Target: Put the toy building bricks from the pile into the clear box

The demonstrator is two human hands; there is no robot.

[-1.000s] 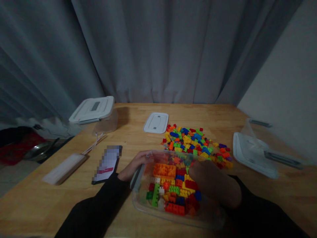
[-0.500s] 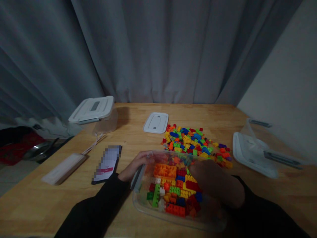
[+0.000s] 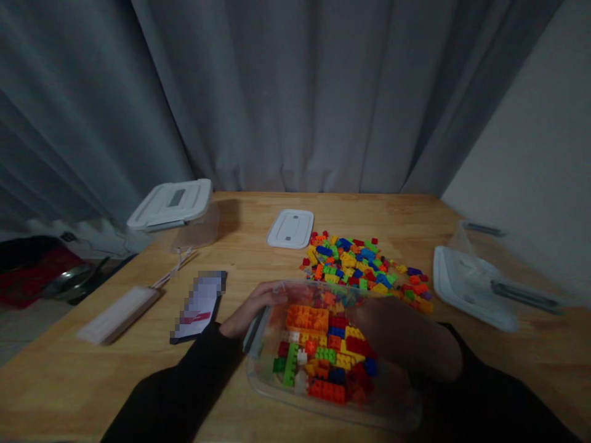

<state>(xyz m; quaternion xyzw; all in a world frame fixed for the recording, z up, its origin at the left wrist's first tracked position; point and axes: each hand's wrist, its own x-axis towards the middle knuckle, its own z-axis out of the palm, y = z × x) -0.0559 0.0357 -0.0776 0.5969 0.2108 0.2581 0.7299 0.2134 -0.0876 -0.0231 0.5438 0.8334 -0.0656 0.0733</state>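
Observation:
In front of me stands a clear plastic box [image 3: 272, 394] holding toy building bricks in many colours. My left hand [image 3: 261, 304] grips its far left rim beside a grey clip, the fingers curled over the edge. Inside the box, toward its right side, is my right hand [image 3: 385, 326]. Its fingers point down among the bricks, blurred and dark, so I cannot make out what they hold. Near them lie an orange brick block [image 3: 307, 318], a red brick [image 3: 360, 347] and a long green brick [image 3: 290, 364]. Beyond the box spreads a loose pile of bricks [image 3: 348, 261].
A white lid [image 3: 290, 229] lies behind the pile. At the back left is a lidded clear box [image 3: 198, 227]. A phone [image 3: 201, 307] and a white power strip [image 3: 120, 314] lie on the left. Another clear box with a white lid [image 3: 466, 289] is at the right.
My right hand has shifted slightly left and down inside the box. A green brick seen by its fingertips before no longer shows. My left hand and the box stay in place.

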